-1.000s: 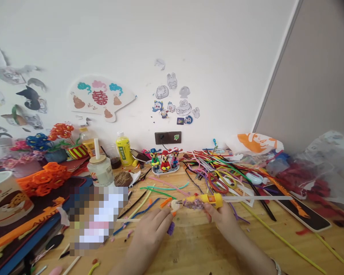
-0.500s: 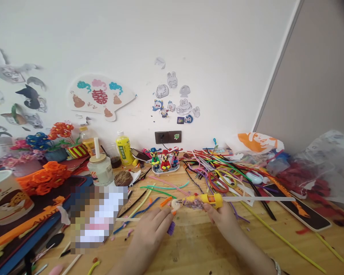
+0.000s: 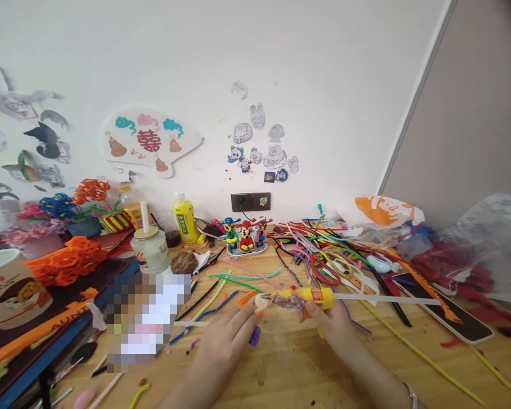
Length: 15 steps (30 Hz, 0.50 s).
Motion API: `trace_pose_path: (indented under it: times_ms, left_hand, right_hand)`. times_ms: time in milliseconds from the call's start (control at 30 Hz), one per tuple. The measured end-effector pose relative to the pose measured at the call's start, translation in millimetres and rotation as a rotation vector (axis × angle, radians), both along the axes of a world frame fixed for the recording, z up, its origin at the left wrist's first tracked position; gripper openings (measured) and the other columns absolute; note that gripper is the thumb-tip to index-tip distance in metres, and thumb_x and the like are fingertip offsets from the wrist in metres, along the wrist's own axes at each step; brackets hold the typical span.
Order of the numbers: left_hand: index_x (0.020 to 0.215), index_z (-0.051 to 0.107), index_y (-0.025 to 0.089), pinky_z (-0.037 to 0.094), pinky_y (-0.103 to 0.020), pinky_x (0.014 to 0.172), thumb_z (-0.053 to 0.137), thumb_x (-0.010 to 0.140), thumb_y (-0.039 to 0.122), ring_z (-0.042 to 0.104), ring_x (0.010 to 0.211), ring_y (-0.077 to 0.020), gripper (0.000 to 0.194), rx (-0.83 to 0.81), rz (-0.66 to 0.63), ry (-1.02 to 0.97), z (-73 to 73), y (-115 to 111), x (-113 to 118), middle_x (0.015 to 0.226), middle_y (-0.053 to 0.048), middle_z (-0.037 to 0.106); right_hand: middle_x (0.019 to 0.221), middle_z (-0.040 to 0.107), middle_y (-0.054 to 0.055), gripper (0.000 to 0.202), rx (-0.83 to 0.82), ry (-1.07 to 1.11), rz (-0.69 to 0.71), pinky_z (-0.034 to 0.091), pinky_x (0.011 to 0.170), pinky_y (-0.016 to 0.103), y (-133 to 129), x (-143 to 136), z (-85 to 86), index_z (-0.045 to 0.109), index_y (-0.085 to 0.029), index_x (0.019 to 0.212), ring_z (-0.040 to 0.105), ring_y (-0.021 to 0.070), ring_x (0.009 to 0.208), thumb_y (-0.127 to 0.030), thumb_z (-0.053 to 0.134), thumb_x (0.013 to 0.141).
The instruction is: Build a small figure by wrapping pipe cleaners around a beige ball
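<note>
Wall [image 3: 344, 85]: white, with paper cut-outs [image 3: 258, 116] stuck on it and a dark socket plate [image 3: 250, 201] low down
Bench [image 3: 289, 363]: wooden, crowded at the back and sides, a heap of coloured stems [image 3: 323, 241] right of centre
Left hand [image 3: 230, 341]: palm down, fingers bent and close together, tips at the pale curl [image 3: 262, 302] — their undersides are hidden, so I cannot tell whether it grips
Right hand [image 3: 332, 324]: wrapped round the glue gun [image 3: 313, 298], a bracelet [image 3: 412, 395] on the wrist
Glue gun: yellow, roughly level above the bench between the hands, nozzle pointing left
Glue stick [image 3: 387, 299]: whitish, jutting from the gun's rear out to the right
Figurines [image 3: 246, 236]: three, brightly coloured, on a small tray [image 3: 247, 254] beyond the hands
Purple tuft [image 3: 254, 337]: just beside the left hand's fingers, on their right
Pale curl: right at the nozzle tip — whether they touch is too small to tell
</note>
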<state>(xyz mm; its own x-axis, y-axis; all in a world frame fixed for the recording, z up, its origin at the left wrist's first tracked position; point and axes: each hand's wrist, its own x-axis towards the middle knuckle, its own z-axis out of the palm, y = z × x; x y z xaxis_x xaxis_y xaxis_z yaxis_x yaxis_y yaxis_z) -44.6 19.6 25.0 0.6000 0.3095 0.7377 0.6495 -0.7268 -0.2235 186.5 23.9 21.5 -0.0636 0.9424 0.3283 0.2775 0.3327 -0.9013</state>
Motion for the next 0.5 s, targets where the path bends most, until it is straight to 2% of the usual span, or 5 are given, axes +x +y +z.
trace_pose_path:
  times_ms: [233, 500]
  left_hand:
    - [0.089, 0.060, 0.010, 0.050, -0.027, 0.061, 0.037, 0.086, 0.010, 0.063, 0.076, -0.0190, 0.024, 0.014, -0.011, 0.009, 2.5, -1, 1, 0.084, -0.012, 0.070]
    - [0.089, 0.060, 0.012, 0.049, -0.027, 0.060, 0.037, 0.087, 0.009, 0.062, 0.074, -0.0178, 0.024, 0.010, -0.002, 0.007, 6.8, -3, 2, 0.084, -0.010, 0.070]
  right_hand:
    - [0.049, 0.050, 0.000, 0.046, -0.007, -0.068, -0.072, 0.037, 0.051, 0.024, 3, 3, -7.8, 0.046, -0.018, 0.049, 0.048, 0.0147, 0.050, -0.055, 0.043, 0.077]
    - [0.047, 0.051, -0.001, 0.041, -0.022, -0.104, -0.140, 0.037, 0.050, 0.025, 4, 4, -14.8, 0.048, -0.018, 0.053, 0.048, 0.0149, 0.049, -0.051, 0.047, 0.077]
